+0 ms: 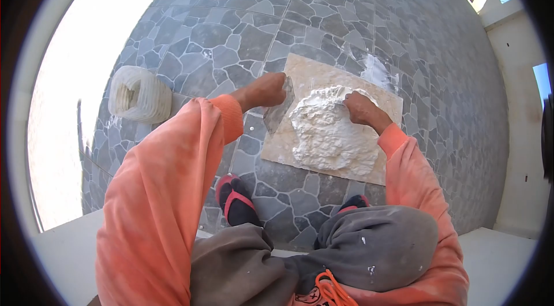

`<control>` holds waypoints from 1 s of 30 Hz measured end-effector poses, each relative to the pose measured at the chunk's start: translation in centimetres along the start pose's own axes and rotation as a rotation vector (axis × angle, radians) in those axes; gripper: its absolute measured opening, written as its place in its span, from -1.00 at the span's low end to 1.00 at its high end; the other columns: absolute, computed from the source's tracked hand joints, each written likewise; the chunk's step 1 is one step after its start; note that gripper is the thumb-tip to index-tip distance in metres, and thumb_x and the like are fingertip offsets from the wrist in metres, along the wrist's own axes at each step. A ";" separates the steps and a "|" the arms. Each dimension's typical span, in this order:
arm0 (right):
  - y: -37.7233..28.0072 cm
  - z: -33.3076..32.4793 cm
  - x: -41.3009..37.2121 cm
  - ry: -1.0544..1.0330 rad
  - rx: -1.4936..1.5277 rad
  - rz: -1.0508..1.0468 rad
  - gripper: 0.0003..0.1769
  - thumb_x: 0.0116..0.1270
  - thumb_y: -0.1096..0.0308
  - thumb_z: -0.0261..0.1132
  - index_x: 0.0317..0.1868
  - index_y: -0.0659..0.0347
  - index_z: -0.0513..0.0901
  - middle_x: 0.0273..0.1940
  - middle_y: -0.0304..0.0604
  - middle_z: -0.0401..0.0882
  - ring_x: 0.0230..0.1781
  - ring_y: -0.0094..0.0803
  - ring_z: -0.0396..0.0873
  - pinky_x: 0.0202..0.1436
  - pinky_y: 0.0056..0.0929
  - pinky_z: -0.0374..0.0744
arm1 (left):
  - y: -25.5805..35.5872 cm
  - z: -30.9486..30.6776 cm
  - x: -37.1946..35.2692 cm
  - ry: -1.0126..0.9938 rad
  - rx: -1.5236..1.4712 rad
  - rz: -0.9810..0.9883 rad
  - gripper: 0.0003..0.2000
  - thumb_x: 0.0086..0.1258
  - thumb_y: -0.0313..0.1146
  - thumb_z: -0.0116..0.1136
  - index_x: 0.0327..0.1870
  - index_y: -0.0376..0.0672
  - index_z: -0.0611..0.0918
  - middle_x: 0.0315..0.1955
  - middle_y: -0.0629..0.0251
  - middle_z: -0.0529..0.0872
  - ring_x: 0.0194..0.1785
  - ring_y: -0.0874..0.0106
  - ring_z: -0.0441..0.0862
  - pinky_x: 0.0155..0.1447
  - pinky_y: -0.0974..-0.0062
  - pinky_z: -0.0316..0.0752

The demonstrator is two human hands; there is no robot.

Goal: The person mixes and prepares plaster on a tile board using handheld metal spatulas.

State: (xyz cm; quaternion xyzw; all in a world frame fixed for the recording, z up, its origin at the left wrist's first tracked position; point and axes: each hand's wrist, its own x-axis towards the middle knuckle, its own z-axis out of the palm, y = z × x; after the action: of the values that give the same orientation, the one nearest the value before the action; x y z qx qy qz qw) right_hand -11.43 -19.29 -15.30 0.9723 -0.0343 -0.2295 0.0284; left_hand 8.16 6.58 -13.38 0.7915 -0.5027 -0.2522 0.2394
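A mound of thick white paste (332, 135), like plaster or putty, lies on a beige square board (277, 150) on the floor. My left hand (269, 90) is closed on a flat grey blade, like a scraper (279, 111), at the board's left edge, apart from the paste. My right hand (366, 111) is closed at the upper right of the mound, right against the paste. Whatever my right fingers hold is hidden by the fist and the paste.
A whitish cut-open plastic jug (160, 101) stands on the grey stone-patterned floor (242, 40) to the left. White smears (376, 72) mark the floor behind the board. My sandalled feet (239, 202) are just in front of the board. A pale wall (522, 150) rises at right.
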 end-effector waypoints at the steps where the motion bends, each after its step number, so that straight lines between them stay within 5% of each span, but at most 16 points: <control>1: 0.0 -2.4 -0.5 -0.022 0.031 0.045 -0.82 0.03 0.56 0.27 -0.32 0.41 0.70 -0.17 0.18 0.67 -0.03 0.04 0.61 0.01 -0.14 0.63 | -0.2 0.3 -0.1 0.001 0.008 0.008 -0.73 0.25 -0.42 0.09 -0.12 -0.46 0.53 -0.18 -0.32 0.65 -0.01 -0.18 0.60 0.05 0.07 0.48; 6: 1.8 1.0 1.1 0.348 -0.014 0.131 -0.86 0.02 0.56 0.26 -0.39 0.41 0.70 -0.24 0.21 0.69 -0.14 0.10 0.66 -0.03 -0.15 0.64 | 0.3 0.2 -0.6 -0.008 0.002 -0.043 -0.74 0.21 -0.45 0.03 -0.16 -0.47 0.56 -0.19 -0.32 0.66 -0.03 -0.18 0.61 0.05 0.07 0.50; 9: -1.7 0.6 0.6 0.037 -0.020 -0.044 -0.85 0.03 0.53 0.27 -0.37 0.41 0.70 -0.21 0.17 0.68 -0.13 0.08 0.65 -0.01 -0.14 0.63 | 0.1 0.5 0.0 0.025 -0.003 0.010 -0.73 0.18 -0.47 0.00 -0.17 -0.47 0.58 -0.20 -0.32 0.66 -0.05 -0.17 0.62 0.06 0.08 0.51; 12: -1.0 -3.5 0.3 0.034 0.030 0.046 -0.85 0.04 0.51 0.27 -0.37 0.39 0.71 -0.22 0.14 0.68 -0.13 0.09 0.64 -0.02 -0.14 0.63 | -0.5 0.8 -0.2 0.022 -0.007 -0.008 -0.73 0.19 -0.46 0.00 -0.16 -0.47 0.58 -0.20 -0.31 0.66 -0.05 -0.17 0.62 0.06 0.08 0.51; 15: -1.1 -1.5 1.9 0.338 -0.118 0.041 -0.86 0.03 0.51 0.27 -0.40 0.37 0.71 -0.26 0.12 0.68 -0.13 0.09 0.64 -0.04 -0.15 0.63 | -0.3 0.5 0.3 -0.025 -0.015 -0.019 -0.71 0.24 -0.42 0.05 -0.11 -0.46 0.56 -0.19 -0.31 0.66 -0.03 -0.18 0.61 0.06 0.07 0.49; 19: -2.4 0.0 1.5 0.109 -0.017 -0.226 -0.81 0.01 0.56 0.23 -0.34 0.38 0.71 -0.25 0.15 0.68 -0.11 0.07 0.63 0.00 -0.15 0.63 | -0.3 1.2 0.6 0.020 -0.027 0.021 -0.71 0.27 -0.39 0.07 -0.09 -0.45 0.55 -0.20 -0.32 0.66 -0.04 -0.19 0.61 0.06 0.06 0.48; 24: -0.9 -0.9 0.4 0.336 0.045 -0.063 -0.83 0.04 0.58 0.20 -0.33 0.35 0.68 -0.22 0.11 0.65 -0.10 0.08 0.63 -0.05 -0.13 0.64 | 0.0 1.0 0.9 0.090 -0.029 0.044 -0.73 0.27 -0.35 0.10 -0.17 -0.44 0.54 -0.26 -0.30 0.66 -0.12 -0.17 0.63 -0.02 0.05 0.48; 27: -2.0 2.5 -1.3 0.196 0.035 -0.073 -0.74 0.10 0.63 0.10 -0.23 0.40 0.66 -0.21 0.07 0.63 -0.15 0.04 0.57 -0.06 -0.12 0.58 | 1.7 1.2 1.9 0.149 -0.056 0.093 -0.73 0.30 -0.35 0.10 -0.19 -0.45 0.53 -0.33 -0.29 0.66 -0.23 -0.16 0.64 -0.11 0.03 0.47; 30: -2.6 -0.7 -5.8 0.362 0.375 0.127 -0.75 0.23 0.57 0.11 -0.14 0.43 0.66 -0.22 0.00 0.68 -0.26 -0.16 0.63 -0.14 -0.24 0.58 | 5.3 1.5 1.3 0.208 -0.056 0.101 -0.74 0.34 -0.36 0.08 -0.16 -0.44 0.50 -0.36 -0.29 0.66 -0.27 -0.14 0.65 -0.14 0.02 0.45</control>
State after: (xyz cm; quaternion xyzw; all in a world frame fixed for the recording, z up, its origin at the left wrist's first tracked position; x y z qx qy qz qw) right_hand -16.09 -16.17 -12.26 0.9817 -0.1316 -0.0391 -0.1323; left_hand 4.11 3.18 -11.34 0.7799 -0.5073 -0.1701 0.3246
